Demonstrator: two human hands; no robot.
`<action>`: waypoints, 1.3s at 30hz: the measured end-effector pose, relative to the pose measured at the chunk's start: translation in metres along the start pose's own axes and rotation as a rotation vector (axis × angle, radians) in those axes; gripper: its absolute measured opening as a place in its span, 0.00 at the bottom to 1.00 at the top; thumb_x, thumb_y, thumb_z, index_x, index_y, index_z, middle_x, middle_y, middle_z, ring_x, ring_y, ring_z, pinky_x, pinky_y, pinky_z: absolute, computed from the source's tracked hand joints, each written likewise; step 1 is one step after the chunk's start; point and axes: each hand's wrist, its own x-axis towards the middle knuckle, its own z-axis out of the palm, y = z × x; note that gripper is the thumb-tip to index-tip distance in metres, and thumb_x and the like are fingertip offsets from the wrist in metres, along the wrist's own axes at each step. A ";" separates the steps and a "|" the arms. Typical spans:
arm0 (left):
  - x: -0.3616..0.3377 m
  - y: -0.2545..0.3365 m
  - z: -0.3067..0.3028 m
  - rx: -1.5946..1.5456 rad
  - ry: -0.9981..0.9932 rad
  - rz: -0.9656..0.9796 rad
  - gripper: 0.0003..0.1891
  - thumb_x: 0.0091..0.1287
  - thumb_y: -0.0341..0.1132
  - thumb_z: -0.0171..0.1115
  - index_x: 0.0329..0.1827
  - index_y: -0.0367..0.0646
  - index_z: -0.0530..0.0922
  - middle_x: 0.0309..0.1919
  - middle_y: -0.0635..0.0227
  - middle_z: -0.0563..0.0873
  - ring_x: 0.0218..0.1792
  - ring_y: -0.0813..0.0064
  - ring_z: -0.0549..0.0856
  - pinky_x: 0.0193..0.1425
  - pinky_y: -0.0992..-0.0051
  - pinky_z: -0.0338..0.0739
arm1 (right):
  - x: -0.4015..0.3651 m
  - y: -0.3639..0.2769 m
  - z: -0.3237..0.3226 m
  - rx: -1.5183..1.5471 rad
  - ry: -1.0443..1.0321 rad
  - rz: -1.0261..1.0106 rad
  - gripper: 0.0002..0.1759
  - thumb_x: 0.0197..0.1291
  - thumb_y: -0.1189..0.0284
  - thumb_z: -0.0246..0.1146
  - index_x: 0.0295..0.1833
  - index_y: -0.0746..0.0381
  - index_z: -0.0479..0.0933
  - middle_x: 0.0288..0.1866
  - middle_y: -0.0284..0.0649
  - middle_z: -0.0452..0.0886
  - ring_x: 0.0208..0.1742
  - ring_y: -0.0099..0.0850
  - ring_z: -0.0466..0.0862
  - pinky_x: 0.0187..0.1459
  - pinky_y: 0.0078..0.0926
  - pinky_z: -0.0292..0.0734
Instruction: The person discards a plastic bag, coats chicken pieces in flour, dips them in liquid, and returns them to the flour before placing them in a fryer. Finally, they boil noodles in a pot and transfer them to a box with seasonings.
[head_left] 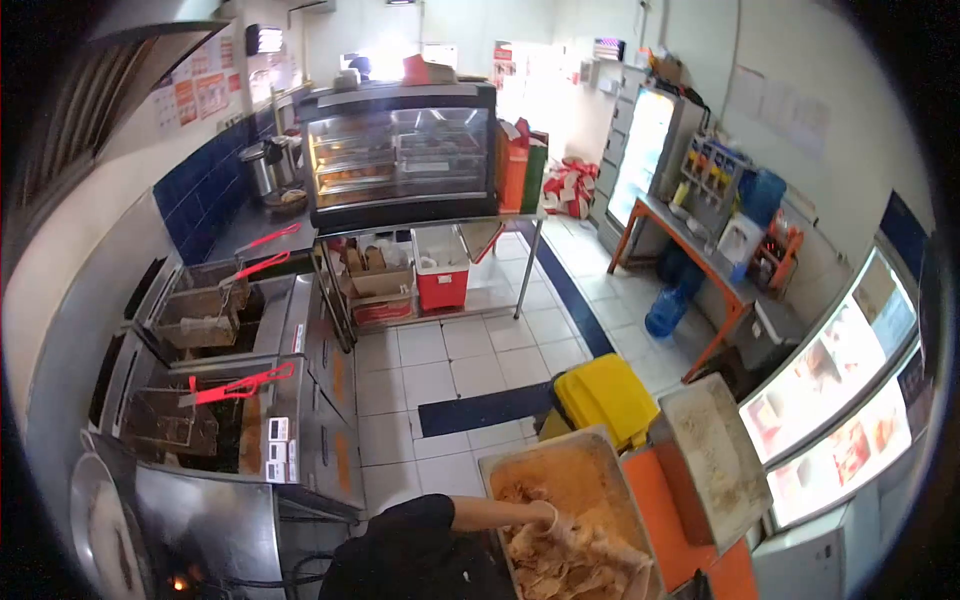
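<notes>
Our left hand (560, 524) and right hand (632, 562) sit among floury pieces (545, 572); we cannot tell their grip. Tossing hard, we could spill coating (578, 468) from the tray (628, 488).

Floury pieces (545, 570), heaped, in tray (545, 445)

The left hand (562, 525) and right hand (632, 560) are reaching into a metal tray (545, 443), where pale pieces (540, 570) are lying beside orange powder (578, 472).
</notes>
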 end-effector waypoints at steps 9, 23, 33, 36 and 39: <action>0.005 -0.005 0.011 0.018 0.033 0.004 0.35 0.59 0.58 0.63 0.63 0.41 0.72 0.50 0.55 0.83 0.41 0.64 0.83 0.45 0.63 0.78 | -0.007 0.005 0.009 0.024 0.065 0.025 0.27 0.61 0.52 0.60 0.61 0.57 0.75 0.57 0.38 0.79 0.53 0.30 0.79 0.50 0.27 0.77; -0.048 0.004 0.016 0.050 -0.049 0.038 0.31 0.60 0.54 0.63 0.60 0.42 0.74 0.49 0.55 0.83 0.41 0.62 0.83 0.47 0.64 0.78 | -0.033 0.034 0.013 0.156 0.146 0.085 0.28 0.59 0.51 0.63 0.59 0.58 0.76 0.53 0.39 0.80 0.50 0.30 0.80 0.47 0.26 0.77; -0.072 0.001 -0.011 0.153 -0.044 0.132 0.28 0.60 0.51 0.63 0.58 0.42 0.75 0.48 0.55 0.84 0.41 0.60 0.83 0.48 0.64 0.78 | -0.031 0.040 0.046 0.257 0.128 0.002 0.29 0.58 0.51 0.64 0.57 0.59 0.76 0.50 0.39 0.81 0.48 0.30 0.81 0.45 0.26 0.78; -0.080 -0.002 -0.013 0.210 -0.034 0.189 0.27 0.60 0.50 0.63 0.58 0.42 0.75 0.48 0.55 0.84 0.41 0.60 0.83 0.48 0.65 0.78 | -0.027 0.049 0.051 0.306 0.133 -0.051 0.29 0.58 0.50 0.65 0.57 0.60 0.76 0.49 0.39 0.82 0.48 0.30 0.81 0.45 0.25 0.78; -0.069 0.010 -0.015 0.228 -0.100 0.212 0.26 0.60 0.49 0.63 0.57 0.42 0.76 0.48 0.55 0.84 0.42 0.59 0.83 0.49 0.65 0.78 | -0.035 0.053 0.064 0.398 0.149 -0.073 0.29 0.57 0.50 0.65 0.57 0.60 0.77 0.49 0.40 0.82 0.47 0.29 0.81 0.44 0.25 0.78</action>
